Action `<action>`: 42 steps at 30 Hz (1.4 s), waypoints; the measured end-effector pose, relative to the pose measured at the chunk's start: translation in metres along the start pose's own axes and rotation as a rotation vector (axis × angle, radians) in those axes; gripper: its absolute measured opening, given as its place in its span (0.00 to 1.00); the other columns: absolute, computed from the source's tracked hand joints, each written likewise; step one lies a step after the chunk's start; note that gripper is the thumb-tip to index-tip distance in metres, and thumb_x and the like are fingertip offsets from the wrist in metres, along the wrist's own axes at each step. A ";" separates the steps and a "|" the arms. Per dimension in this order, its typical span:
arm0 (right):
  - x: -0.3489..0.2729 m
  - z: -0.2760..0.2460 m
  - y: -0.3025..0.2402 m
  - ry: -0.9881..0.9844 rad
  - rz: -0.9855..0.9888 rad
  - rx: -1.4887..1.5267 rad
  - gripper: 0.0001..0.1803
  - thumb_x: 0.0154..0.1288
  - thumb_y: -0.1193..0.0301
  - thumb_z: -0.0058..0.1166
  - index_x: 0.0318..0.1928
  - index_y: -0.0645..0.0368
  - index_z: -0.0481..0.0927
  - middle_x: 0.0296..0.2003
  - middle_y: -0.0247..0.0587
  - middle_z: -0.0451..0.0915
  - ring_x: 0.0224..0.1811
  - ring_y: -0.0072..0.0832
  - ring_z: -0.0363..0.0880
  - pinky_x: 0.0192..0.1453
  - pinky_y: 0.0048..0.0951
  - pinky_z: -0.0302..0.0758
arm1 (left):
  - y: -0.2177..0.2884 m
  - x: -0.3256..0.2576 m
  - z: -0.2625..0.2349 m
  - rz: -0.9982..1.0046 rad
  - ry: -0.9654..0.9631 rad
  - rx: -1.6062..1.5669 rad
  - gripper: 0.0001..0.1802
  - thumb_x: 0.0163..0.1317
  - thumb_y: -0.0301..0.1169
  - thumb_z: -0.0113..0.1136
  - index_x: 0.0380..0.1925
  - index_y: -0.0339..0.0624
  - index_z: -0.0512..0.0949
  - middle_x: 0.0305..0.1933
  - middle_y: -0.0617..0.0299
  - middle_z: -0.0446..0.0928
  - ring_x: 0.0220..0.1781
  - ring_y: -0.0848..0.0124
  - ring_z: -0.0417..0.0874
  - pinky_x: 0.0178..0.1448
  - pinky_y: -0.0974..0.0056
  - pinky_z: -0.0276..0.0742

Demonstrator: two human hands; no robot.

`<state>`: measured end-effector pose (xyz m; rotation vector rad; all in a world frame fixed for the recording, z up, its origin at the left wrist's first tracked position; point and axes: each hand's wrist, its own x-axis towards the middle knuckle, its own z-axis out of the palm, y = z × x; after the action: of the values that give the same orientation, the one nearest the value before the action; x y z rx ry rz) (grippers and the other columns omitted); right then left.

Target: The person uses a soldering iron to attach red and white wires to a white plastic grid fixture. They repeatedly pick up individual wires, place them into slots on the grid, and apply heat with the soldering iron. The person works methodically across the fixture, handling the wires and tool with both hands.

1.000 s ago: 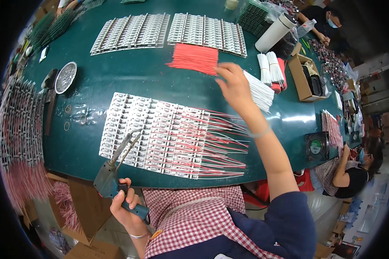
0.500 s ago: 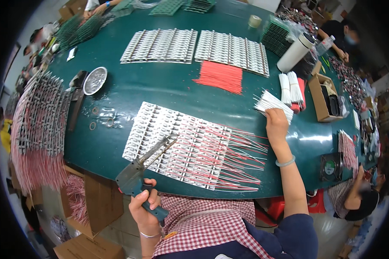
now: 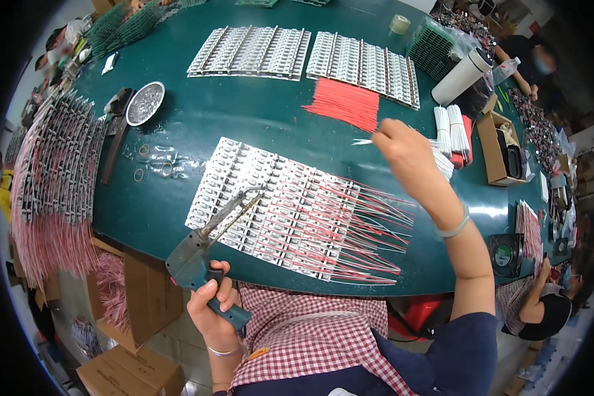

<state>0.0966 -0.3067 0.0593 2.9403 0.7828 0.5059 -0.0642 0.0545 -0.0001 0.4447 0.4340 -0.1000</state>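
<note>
While we looked down at the green table, these were the things we saw.

Left hand: our left hand was closed round the blue grip of a soldering gun at the near edge, its metal tip resting over the near-left end of the panel.

Right hand: our right hand was raised above the table's right half, thumb and fingers pinching a thin white wire that stuck out to the left.

Panel: a white circuit board panel lay near the middle of the table, in rows, with red and white leads fanning off its right side.

Loose wire: a bundle of red wires lay beyond the hand, and white wire bundles lay to its right.

Dish: a round metal dish at the far left held grey bits we could not make out.

Box: an open cardboard box on the right held dark objects, unclear to us.

Far boards: two more white board panels lay side by side at the far edge.
</note>
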 end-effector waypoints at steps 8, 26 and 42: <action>0.055 0.040 -0.045 -0.474 -0.168 -0.222 0.07 0.41 0.77 0.66 0.26 0.57 0.85 0.31 0.42 0.81 0.36 0.34 0.81 0.34 0.32 0.77 | 0.006 0.005 0.005 0.046 0.020 0.047 0.20 0.53 0.21 0.57 0.47 0.24 0.72 0.49 0.43 0.74 0.22 0.76 0.67 0.21 0.74 0.66; 0.028 0.083 -0.100 0.160 0.091 0.506 0.15 0.46 0.84 0.57 0.38 0.63 0.82 0.33 0.40 0.77 0.35 0.36 0.77 0.35 0.34 0.76 | -0.011 0.040 0.042 0.341 0.014 0.859 0.26 0.54 0.19 0.64 0.55 0.29 0.72 0.48 0.48 0.78 0.25 0.73 0.77 0.26 0.71 0.71; 0.023 0.086 -0.100 0.164 0.046 0.451 0.16 0.45 0.81 0.56 0.40 0.67 0.80 0.35 0.43 0.74 0.35 0.36 0.73 0.35 0.32 0.75 | -0.030 0.063 0.048 0.537 -0.101 1.352 0.11 0.52 0.19 0.68 0.36 0.30 0.80 0.34 0.56 0.82 0.31 0.71 0.83 0.37 0.70 0.77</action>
<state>0.0957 -0.2062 -0.0288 3.3679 0.9605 0.6575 0.0062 0.0063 0.0003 1.8586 0.0729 0.1276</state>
